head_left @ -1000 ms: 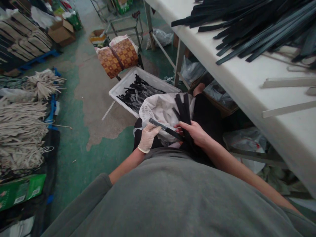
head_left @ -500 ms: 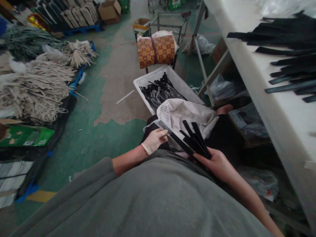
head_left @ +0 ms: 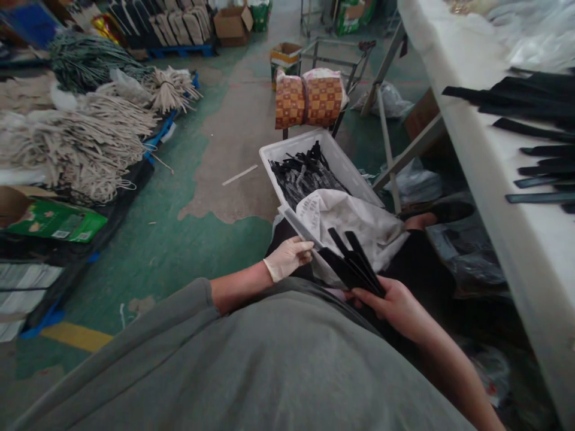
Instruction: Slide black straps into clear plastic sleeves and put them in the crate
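My right hand (head_left: 395, 305), bare, is closed round a bundle of flat black strips (head_left: 353, 263) that fan up and to the left over my lap. My left hand (head_left: 287, 257) wears a pale glove and pinches the end of one thin strip (head_left: 299, 230) that runs up along the edge of a white printed sack (head_left: 350, 224) lying across my knees. Just beyond the sack on the floor stands a white plastic crate (head_left: 278, 152) filled with several more black strips (head_left: 305, 173).
A white table (head_left: 489, 155) runs along the right with black strips (head_left: 530, 102) on it. Ahead stands a chair with a checkered cushion (head_left: 308, 102). Piles of pale cord handles (head_left: 76, 143) lie on pallets at the left, with cardboard boxes (head_left: 233, 24) further back on the green floor.
The view has swung left and upward. My right hand let go of the single strip and drew back toward my body with the bundle; my left hand keeps hold of the single strip.
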The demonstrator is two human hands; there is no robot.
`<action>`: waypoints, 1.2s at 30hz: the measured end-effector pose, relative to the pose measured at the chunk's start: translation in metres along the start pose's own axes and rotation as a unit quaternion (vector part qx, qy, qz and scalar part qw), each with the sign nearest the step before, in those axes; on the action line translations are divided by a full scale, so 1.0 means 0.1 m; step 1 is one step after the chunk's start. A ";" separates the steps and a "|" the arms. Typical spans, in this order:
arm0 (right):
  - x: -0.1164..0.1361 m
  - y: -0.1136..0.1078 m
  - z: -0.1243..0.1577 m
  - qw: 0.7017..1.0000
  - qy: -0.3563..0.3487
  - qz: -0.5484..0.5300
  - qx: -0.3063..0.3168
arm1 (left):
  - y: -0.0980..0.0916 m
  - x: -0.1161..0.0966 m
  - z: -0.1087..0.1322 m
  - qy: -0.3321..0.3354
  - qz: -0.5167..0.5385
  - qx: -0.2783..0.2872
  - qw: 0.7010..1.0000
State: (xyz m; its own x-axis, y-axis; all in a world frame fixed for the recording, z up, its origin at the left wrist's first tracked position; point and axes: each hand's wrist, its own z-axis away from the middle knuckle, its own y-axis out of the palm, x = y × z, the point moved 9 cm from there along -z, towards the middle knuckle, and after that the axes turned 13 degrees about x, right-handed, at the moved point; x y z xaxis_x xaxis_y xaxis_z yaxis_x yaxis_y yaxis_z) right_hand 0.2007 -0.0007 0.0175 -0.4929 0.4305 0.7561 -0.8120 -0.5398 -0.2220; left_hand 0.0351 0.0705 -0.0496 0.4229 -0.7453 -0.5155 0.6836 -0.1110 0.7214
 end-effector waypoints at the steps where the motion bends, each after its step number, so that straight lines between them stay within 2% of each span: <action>1: -0.03 -0.02 0.02 1.000 0.004 0.002 -0.010 | 0.01 0.01 0.00 -0.003 0.000 0.007 1.000; 5: 0.06 -0.05 -0.07 0.998 -0.012 0.043 -0.052 | 0.26 0.30 -0.02 -0.063 -0.018 0.086 0.994; 6: 0.08 -0.05 -0.09 0.997 -0.018 0.046 -0.058 | 0.30 0.34 -0.03 -0.069 -0.023 0.091 0.993; 8: 0.06 -0.05 -0.09 0.998 -0.020 0.037 -0.052 | 0.27 0.28 -0.05 -0.049 -0.027 0.070 0.996; 10: -0.02 -0.06 -0.03 0.999 -0.010 0.023 -0.036 | 0.18 0.14 -0.07 -0.016 -0.025 0.034 0.999; 12: -0.07 -0.07 0.02 0.999 -0.003 0.026 -0.035 | 0.13 0.07 -0.07 -0.011 -0.018 0.020 1.000; 18: 0.03 -0.07 -0.08 0.995 -0.022 0.059 -0.080 | 0.30 0.30 -0.05 -0.060 -0.031 0.065 0.996; 23: -0.11 -0.08 -0.01 0.997 -0.007 0.040 -0.062 | 0.15 0.16 -0.07 -0.013 -0.025 0.024 0.999; 25: -0.12 -0.08 0.00 0.997 -0.001 0.043 -0.068 | 0.15 0.23 -0.07 -0.033 -0.033 0.039 0.998; 29: 0.00 -0.11 -0.04 0.995 -0.005 0.043 -0.091 | 0.28 0.45 -0.09 -0.078 -0.051 0.088 0.992; 34: -0.16 -0.11 0.14 0.998 0.031 0.004 -0.049 | 0.21 0.18 -0.12 -0.026 -0.041 0.042 0.998; 36: -0.21 -0.12 0.19 0.998 0.035 -0.003 -0.052 | 0.23 0.19 -0.11 -0.042 -0.035 0.045 0.998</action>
State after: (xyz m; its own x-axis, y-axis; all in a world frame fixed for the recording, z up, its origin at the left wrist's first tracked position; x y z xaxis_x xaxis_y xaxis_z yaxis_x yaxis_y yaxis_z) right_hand 0.2267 -0.0173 0.0156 -0.5061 0.4852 0.7130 -0.8411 -0.4606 -0.2836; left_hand 0.0654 0.0608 -0.0477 0.3224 -0.7851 -0.5289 0.6527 -0.2203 0.7249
